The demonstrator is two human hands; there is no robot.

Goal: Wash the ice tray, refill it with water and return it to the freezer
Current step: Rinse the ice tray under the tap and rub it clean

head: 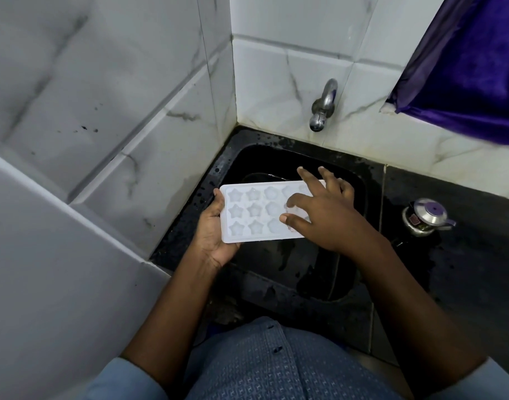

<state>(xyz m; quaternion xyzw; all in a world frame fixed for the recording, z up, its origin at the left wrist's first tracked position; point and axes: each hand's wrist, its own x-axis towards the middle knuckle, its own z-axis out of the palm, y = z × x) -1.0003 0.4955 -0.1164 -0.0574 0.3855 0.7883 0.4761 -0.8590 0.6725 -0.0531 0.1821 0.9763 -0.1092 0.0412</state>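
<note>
While I'm monitoring remotely, wall (103, 96): grey-veined tiles are boxing in the corner.
Sink (276, 293): black, looking wet, sitting in that corner.
Purple cloth (464, 67): hanging top right, well apart.
Ice tray (247, 215): white, cavities facing up, being held roughly level over the sink.
Left hand (213, 235): gripping the tray's left end, thumb on the rim, fingers curling underneath.
Right hand (322, 215): fingers spreading fairly straight, resting on the right-side cavities, gripping nothing; I'm judging it's rubbing them.
Steel pot (425, 216): sitting on the counter beside the sink.
Tap (322, 108): I'm seeing no water running.
Risk: rubbing pressure is loading the unsupported end; the one-ended wet grip could be slipping and dropping the tray.
</note>
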